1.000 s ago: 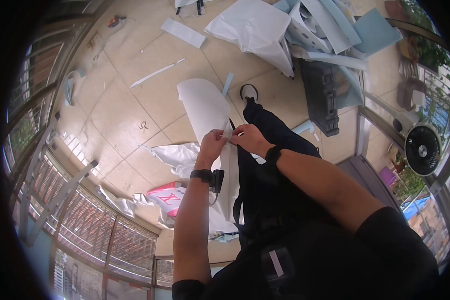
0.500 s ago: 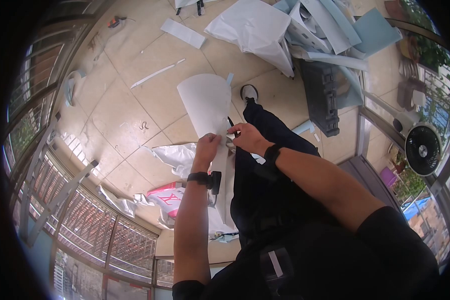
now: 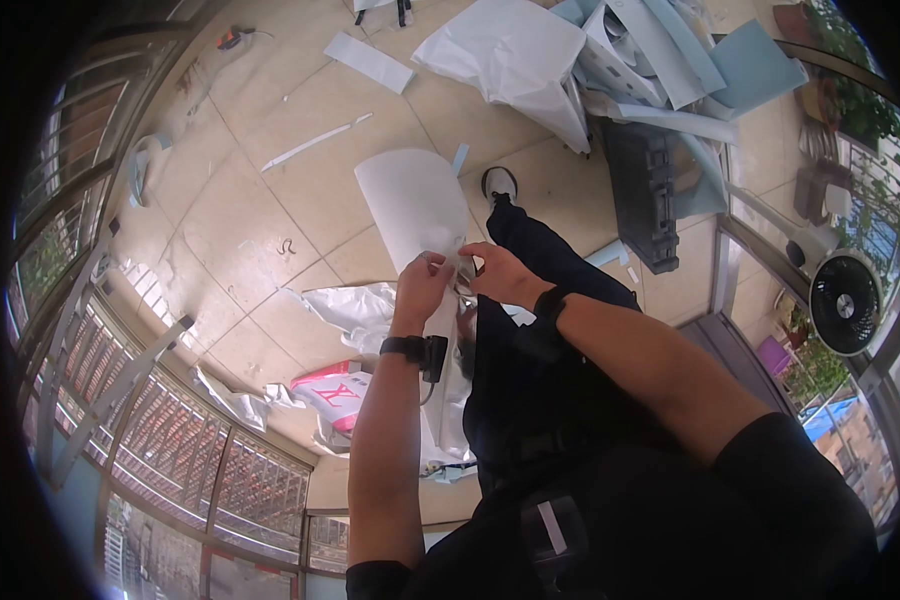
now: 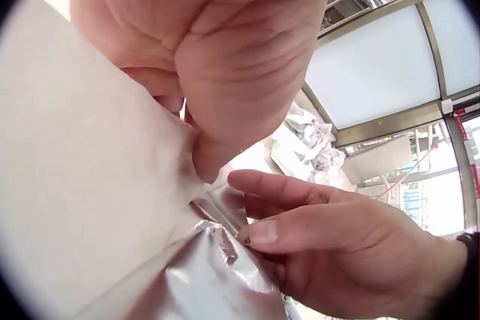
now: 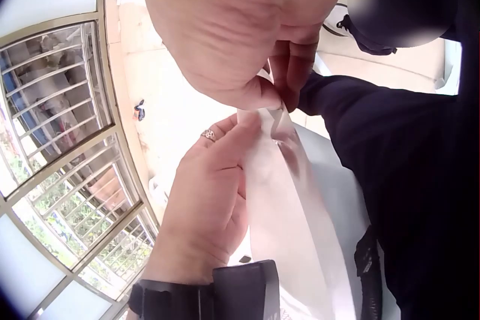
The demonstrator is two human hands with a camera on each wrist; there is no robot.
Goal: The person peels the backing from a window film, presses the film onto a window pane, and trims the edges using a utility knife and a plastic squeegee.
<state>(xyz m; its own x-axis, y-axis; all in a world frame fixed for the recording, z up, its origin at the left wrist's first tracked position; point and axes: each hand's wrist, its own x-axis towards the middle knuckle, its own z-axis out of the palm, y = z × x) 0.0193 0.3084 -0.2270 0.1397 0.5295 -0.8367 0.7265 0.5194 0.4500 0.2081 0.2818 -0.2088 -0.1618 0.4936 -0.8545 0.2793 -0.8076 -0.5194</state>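
Note:
A long white sheet (image 3: 410, 200) with a shiny silver side (image 4: 214, 275) stretches from the floor toward the person's waist, beside the leg. My left hand (image 3: 425, 288) pinches its edge between thumb and fingers; a ring shows on that hand in the right wrist view. Close by, my right hand (image 3: 502, 274) pinches the same edge with thumb and fingertips. Between the two hands the edge is creased and folded, with the silver face crumpled in the left wrist view. The fingertips of both hands nearly meet, partly hiding the fold.
A dark hard case (image 3: 645, 195) stands right of the foot (image 3: 499, 185), under a pile of pale blue and white sheets (image 3: 740, 75). White crumpled wrapping (image 3: 355, 315) and a pink-and-white bag (image 3: 332, 392) lie on the left. A fan (image 3: 846, 298) is at the right.
The right hand's fingers lifted a little from the edge half a second ago and are now back at the fold beside the left hand. More of the silver side shows below the hands.

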